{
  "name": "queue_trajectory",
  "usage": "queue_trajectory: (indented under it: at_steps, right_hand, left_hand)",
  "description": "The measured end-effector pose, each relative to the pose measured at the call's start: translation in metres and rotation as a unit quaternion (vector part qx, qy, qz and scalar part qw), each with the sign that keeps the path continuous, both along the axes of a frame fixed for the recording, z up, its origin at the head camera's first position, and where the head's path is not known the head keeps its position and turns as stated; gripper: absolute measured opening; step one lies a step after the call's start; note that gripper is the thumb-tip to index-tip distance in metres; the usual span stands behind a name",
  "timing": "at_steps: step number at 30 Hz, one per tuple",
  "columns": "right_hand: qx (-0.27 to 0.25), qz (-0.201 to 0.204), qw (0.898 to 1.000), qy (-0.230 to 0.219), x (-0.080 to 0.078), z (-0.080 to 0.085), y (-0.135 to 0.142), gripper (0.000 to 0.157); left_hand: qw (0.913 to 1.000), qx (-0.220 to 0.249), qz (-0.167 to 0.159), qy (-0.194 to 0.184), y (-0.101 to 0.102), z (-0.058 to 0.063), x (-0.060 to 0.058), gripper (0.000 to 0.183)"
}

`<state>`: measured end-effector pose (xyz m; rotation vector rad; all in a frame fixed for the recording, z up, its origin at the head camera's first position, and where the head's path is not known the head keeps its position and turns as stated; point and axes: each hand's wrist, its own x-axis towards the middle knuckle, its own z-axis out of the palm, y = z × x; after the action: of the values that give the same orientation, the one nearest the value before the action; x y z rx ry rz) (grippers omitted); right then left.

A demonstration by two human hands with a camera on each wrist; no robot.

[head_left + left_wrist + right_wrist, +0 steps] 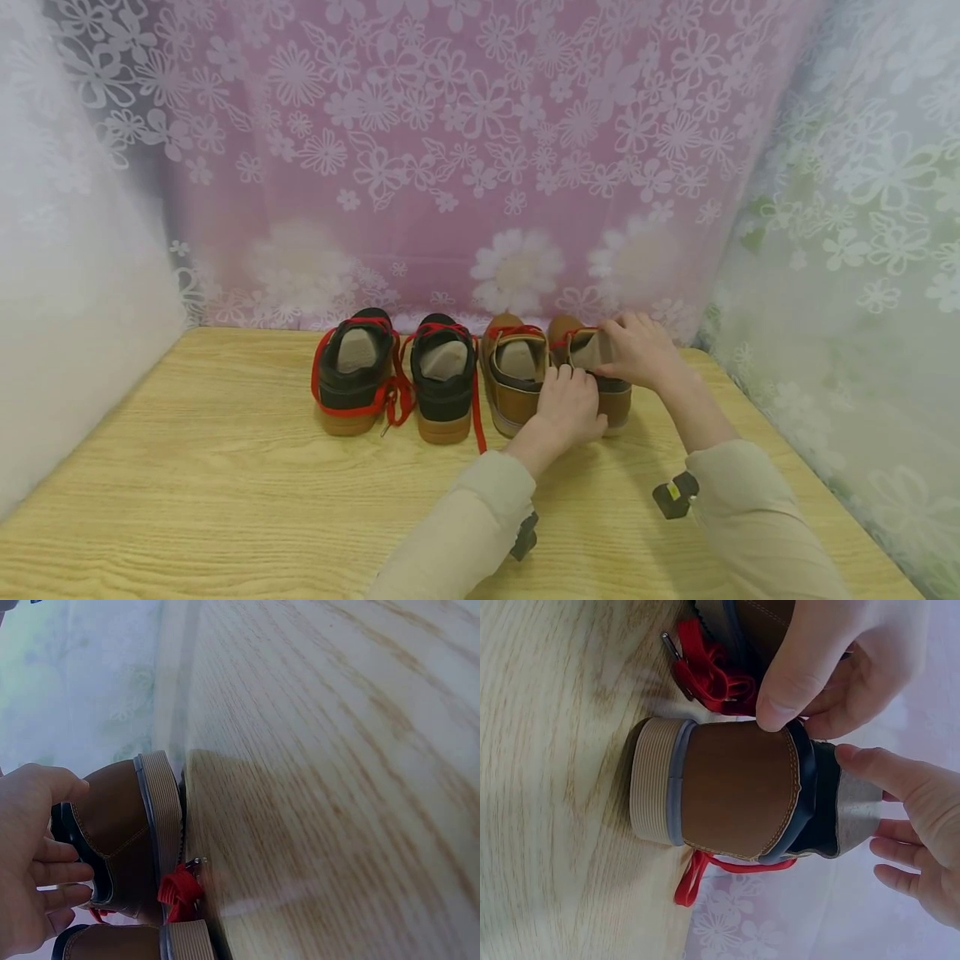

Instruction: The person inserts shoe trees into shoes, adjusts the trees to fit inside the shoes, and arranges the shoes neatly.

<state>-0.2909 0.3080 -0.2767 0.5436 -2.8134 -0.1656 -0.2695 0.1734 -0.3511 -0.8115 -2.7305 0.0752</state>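
Two brown shoes with red laces stand side by side; the right one [617,398] is under both hands. My left hand [567,406] is at its heel, the thumb against the outside of the collar and fingers by the opening. The right hand [643,354] reaches over that shoe and pinches a beige insole [859,814] that rises out of the opening. The right wrist view shows its thumb on the insole's edge, fingers behind. The left brown shoe [513,408], beside the left hand, has a similar insole inside.
A pair of black shoes with red laces, left black shoe [348,383] and right black shoe [444,400], stands to the left. All rest on a wooden table [225,467] against a pink floral curtain [450,167]. Pale cloth hangs at both sides.
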Motion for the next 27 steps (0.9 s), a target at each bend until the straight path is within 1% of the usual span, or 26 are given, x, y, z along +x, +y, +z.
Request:
queue_trajectory:
  at_steps: [5,9,13,14,17,20,21,27]
  right_hand:
    - [0.012,-0.011,1.0,-0.004,-0.003,-0.002,-0.002,0.059]
    - [0.009,-0.013,1.0,-0.006,-0.004,-0.005,-0.002,0.058]
    - [-0.009,-0.001,1.0,0.0,-0.004,-0.008,-0.004,0.057]
    - [-0.009,0.005,1.0,0.009,-0.004,-0.008,-0.004,0.056]
    - [-0.012,0.008,1.0,0.011,-0.004,-0.009,-0.005,0.058]
    - [-0.015,0.001,1.0,0.004,-0.005,-0.01,-0.004,0.058]
    - [-0.017,-0.006,1.0,-0.005,-0.006,-0.01,-0.004,0.059]
    - [-0.019,-0.014,1.0,-0.004,-0.006,-0.013,-0.005,0.06]
  left_hand:
    - [0.9999,-0.004,0.004,-0.009,0.0,0.001,0.0,0.052]
    - [0.9999,-0.006,0.004,-0.013,0.0,0.001,0.001,0.053]
    - [0.9999,-0.006,0.006,-0.013,0.0,0.0,0.002,0.053]
    - [0.9999,-0.006,0.007,-0.013,0.0,0.0,0.002,0.054]
    - [0.9999,-0.007,0.008,-0.012,0.0,0.001,0.002,0.054]
    - [0.9999,-0.007,0.006,-0.01,0.0,0.001,0.002,0.055]
    - [0.9999,-0.007,0.006,-0.01,0.0,0.001,0.002,0.055]
    - [0.9999,-0.011,0.004,-0.012,0.0,0.002,0.002,0.056]
